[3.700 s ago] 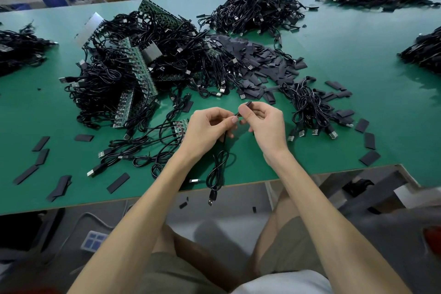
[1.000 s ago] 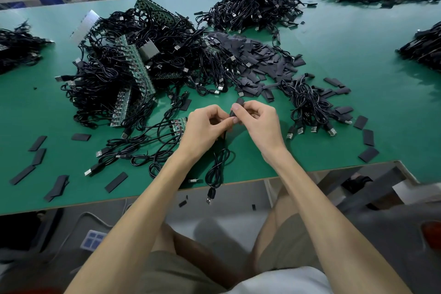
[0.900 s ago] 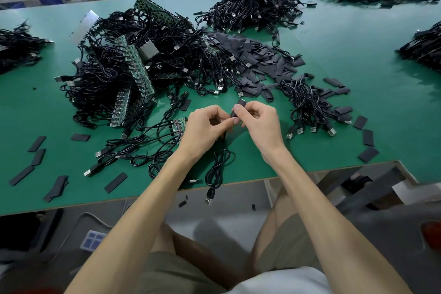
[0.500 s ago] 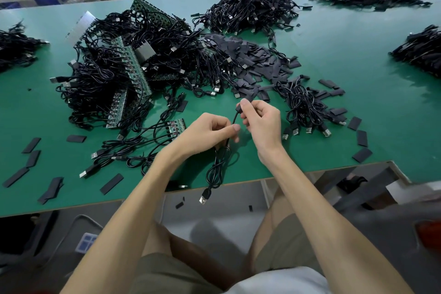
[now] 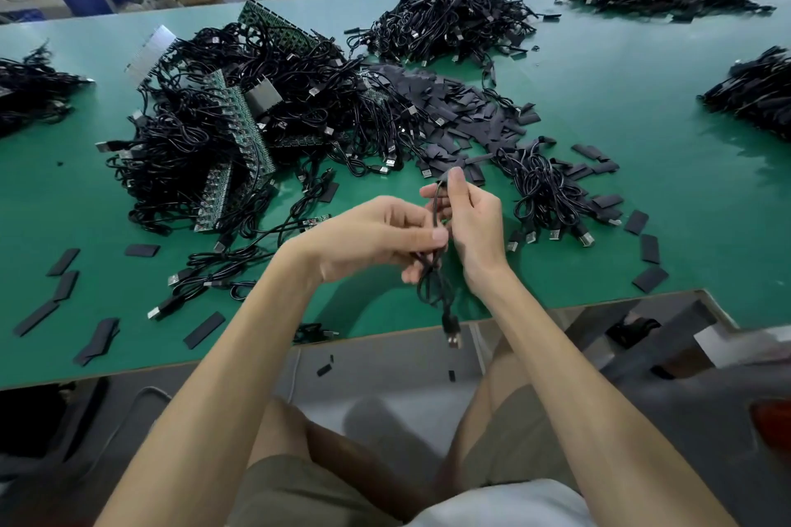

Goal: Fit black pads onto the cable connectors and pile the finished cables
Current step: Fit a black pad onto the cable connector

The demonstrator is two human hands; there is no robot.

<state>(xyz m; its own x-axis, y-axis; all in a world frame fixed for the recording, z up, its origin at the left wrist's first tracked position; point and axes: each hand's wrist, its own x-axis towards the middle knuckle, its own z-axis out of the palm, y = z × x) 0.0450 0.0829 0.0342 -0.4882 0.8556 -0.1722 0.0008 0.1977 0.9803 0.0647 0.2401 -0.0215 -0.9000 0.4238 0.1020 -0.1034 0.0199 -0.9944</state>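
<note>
Cable (image 5: 436,265), frame centre: right hand (image 5: 473,222) grip pinches its upper connector end, left hand (image 5: 372,240) grip its cord (pad hidden); small pile (image 5: 550,193) centre-right seemingly finished, large tangle (image 5: 222,120) upper left seemingly pending.

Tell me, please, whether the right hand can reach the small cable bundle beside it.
Probably yes: the bundle lies close to the right hand with nothing standing between, though that hand pinches a cable.

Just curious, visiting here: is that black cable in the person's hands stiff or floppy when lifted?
Probably floppy: the cable droops in loops below the left hand, its plug dangling. Likely light: the right hand holds its top end with just a fingertip pinch.
</note>
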